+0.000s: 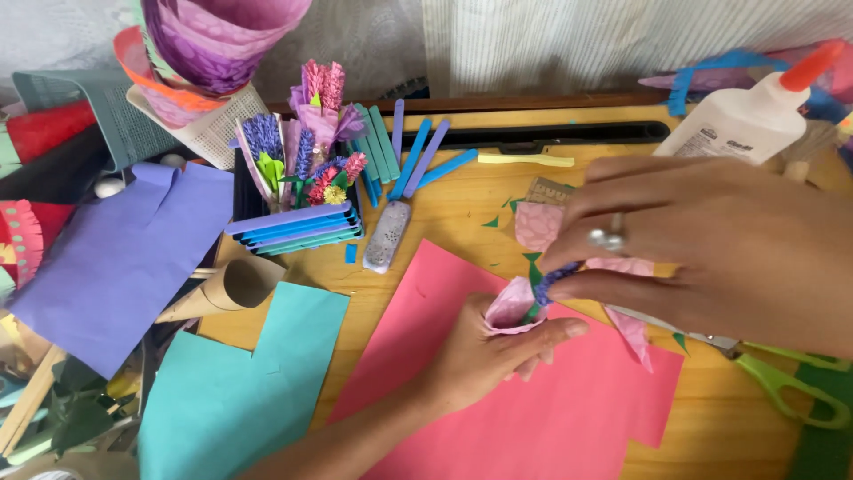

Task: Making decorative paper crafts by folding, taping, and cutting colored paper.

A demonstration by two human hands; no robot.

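Note:
My left hand (484, 351) grips a small pink paper cone (511, 308) over a pink paper sheet (533, 400) on the wooden table (462, 200). My right hand (711, 244), with a ring on one finger, pinches a small purple paper flower (553, 280) with a green stem at the cone's mouth. Pale pink patterned paper (539, 222) lies just behind the two hands.
A white glue bottle (742, 120) with an orange tip stands at the back right. Green-handled scissors (777, 378) lie at the right. A stick-built box (298, 222) with paper flowers, a brown cone (227, 289), teal paper (244, 391) and purple paper (124, 258) sit at the left.

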